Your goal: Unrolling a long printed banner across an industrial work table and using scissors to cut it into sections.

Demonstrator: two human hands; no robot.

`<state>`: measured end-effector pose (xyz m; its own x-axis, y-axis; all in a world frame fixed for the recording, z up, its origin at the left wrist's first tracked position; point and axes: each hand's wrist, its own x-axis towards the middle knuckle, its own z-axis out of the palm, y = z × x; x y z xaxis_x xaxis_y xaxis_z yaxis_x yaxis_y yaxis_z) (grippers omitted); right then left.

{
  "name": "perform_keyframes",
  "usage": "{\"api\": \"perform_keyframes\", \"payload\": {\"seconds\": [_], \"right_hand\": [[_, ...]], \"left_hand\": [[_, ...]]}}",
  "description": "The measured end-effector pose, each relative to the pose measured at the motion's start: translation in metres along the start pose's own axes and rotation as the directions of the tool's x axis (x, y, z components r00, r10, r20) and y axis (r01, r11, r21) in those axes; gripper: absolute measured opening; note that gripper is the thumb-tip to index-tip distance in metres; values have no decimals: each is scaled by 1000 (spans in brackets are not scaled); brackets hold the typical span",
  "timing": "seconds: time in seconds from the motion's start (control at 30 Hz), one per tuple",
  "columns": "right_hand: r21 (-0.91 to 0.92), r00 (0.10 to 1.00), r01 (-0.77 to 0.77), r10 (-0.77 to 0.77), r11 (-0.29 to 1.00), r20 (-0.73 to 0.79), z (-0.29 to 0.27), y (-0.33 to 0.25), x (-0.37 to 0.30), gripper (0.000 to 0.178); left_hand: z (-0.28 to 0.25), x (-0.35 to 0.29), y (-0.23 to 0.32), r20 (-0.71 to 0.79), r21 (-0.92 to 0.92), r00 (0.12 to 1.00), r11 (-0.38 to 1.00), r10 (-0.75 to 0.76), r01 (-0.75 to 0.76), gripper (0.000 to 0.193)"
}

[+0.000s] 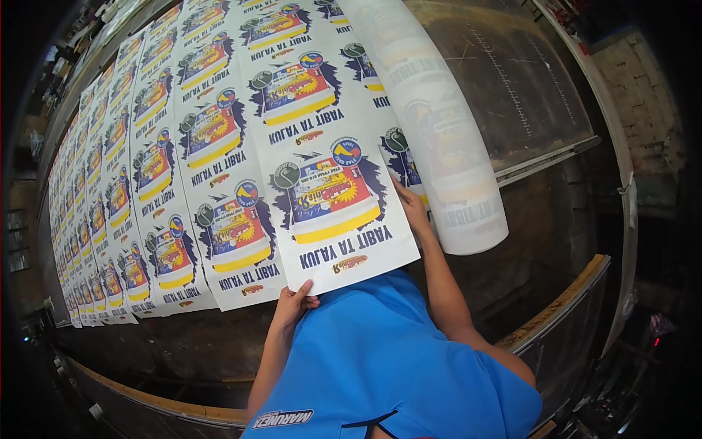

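Observation:
A long white printed sheet (344, 219), with repeated red, blue and yellow designs, lies in front of me. Its near end reaches up to my blue shirt. At its near left corner my left hand (295, 301) is closed on the edge, thumb on top and the other fingers partly under it. My right hand (412, 208) is at the right edge of the same sheet, gripping it; some fingers are hidden behind the sheet. Just right of that hand lies a thick roll (468, 183) of translucent whitish material, with faint print showing through.
More printed strips (157, 168) lie side by side, overlapping, across the table to the left. Beyond the roll is a dark scuffed board (526, 80) with stitch-like marks. A metal rail (552, 157) runs along its near edge. Curved-looking wooden edges (559, 304) flank me.

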<state>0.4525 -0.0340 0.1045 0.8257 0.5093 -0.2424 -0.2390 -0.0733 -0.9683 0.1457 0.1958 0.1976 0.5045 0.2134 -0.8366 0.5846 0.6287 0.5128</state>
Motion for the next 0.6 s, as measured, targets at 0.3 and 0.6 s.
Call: {"api": "perform_keyframes", "payload": {"seconds": [0.3, 0.6], "right_hand": [[-40, 996, 91, -90, 995, 20, 3, 3, 130, 46], [-110, 983, 183, -183, 977, 12, 11, 1, 254, 47]], "left_hand": [[-13, -5, 15, 18, 8, 997, 997, -71, 71, 30], [-29, -8, 24, 5, 109, 996, 990, -91, 90, 34]]}}
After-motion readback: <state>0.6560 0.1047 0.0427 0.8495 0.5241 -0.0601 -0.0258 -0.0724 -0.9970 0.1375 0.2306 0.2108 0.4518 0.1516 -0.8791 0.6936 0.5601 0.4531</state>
